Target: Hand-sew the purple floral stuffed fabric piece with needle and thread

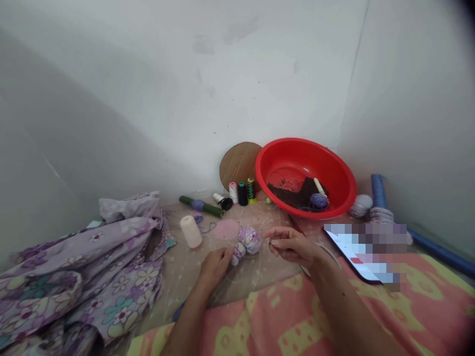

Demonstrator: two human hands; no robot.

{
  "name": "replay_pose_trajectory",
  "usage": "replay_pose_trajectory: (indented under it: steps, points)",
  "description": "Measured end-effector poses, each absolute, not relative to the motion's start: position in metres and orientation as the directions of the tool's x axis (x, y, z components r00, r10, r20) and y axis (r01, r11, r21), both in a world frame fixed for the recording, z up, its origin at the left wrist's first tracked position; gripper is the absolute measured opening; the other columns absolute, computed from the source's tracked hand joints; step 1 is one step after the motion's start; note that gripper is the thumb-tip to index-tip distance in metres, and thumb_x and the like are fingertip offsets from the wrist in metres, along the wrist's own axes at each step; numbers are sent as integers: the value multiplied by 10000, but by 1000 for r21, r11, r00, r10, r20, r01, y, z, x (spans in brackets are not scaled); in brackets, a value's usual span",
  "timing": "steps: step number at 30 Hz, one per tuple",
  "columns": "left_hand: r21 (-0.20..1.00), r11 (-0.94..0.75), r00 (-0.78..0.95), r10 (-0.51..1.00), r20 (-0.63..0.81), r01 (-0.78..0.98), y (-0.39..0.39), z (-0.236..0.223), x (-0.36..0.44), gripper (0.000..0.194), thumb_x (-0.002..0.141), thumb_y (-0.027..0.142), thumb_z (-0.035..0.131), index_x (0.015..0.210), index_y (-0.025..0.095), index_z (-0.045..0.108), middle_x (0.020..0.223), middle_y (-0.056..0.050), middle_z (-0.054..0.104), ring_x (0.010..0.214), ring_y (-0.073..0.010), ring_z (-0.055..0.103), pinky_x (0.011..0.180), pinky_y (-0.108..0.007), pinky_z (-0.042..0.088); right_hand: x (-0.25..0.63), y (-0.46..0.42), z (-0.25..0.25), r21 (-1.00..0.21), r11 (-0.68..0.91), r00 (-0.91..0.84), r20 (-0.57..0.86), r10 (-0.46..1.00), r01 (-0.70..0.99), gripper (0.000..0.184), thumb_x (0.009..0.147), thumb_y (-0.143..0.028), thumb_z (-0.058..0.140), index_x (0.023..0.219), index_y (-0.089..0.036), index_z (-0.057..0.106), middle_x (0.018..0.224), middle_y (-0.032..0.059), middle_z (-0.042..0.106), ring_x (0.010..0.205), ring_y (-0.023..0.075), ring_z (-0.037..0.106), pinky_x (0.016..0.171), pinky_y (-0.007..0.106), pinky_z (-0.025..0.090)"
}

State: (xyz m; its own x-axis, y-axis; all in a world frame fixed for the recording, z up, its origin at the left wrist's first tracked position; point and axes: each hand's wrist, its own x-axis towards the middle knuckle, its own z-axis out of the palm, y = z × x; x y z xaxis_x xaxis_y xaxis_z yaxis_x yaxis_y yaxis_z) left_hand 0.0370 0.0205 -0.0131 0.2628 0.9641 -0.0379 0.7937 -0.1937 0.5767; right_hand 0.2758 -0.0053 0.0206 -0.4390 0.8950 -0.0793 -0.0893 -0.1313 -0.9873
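Gripping a floral fabric bundle, left fingers around its neck, right fingers pinched closed beside it

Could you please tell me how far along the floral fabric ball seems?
Done: a wrapped white ball lies by the blue tube. In hand: the left hand presses the floral ball on netting; the right hand hovers beside it. Remaining: thread spools stand untouched.

You've got three upright thread spools, one red basin, one cardboard circle, one phone, and one floral fabric bundle before you.
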Motion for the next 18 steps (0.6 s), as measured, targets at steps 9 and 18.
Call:
replay_pose_trajectory:
  steps: [9,18]
  points:
    - [409,-121,171,982,-87,905,12,-3,48,674,743,620,104,806,188,618,766,-52,629,705,-150,554,516,-201,290,282,4,8,-337,-211,258,102,961,918,260,740,-287,407,763,-135,617,701,123,615,663,193,550,565,269,316]
    - [210,-35,40,999,-22,977,4,-9,60,704,621,738,190,881,219,589,798,-86,624,745,-235,567,558,-261,356,265,3,14,-288,20,149,553,820,957,206,751,-255,419,833,-192,598,827,61,561,811,190,463,770,322,263]
